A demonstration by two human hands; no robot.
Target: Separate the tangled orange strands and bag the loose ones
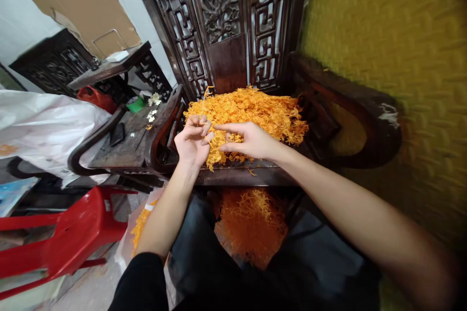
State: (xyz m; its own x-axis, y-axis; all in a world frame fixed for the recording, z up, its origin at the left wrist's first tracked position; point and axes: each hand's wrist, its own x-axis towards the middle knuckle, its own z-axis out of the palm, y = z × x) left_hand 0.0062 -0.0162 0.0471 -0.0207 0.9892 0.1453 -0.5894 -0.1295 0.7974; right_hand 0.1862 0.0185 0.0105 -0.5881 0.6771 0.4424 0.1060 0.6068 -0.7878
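Note:
A large heap of orange, branching plastic-looking pieces (255, 107) covers the seat of a dark carved wooden chair (228, 60). My left hand (193, 138) is raised over the heap's near left side, palm turned up, fingers curled in a pinch. From its fingertips a thin orange branched piece (207, 95) sticks upward. Close by on the right, my right hand (248, 141) reaches in with index finger and thumb stretched out and apart. Its fingertips come near the left hand's fingers, and I see nothing gripped in it. Some finger contact points are too small to make out.
Below the seat, between the knees, is a bag of orange pieces (251, 223). Another bag of them (140, 226) stands by a red plastic stool (83, 223). A wooden side table (127, 150) holds a dark phone-like object (117, 134) and a green item (136, 104).

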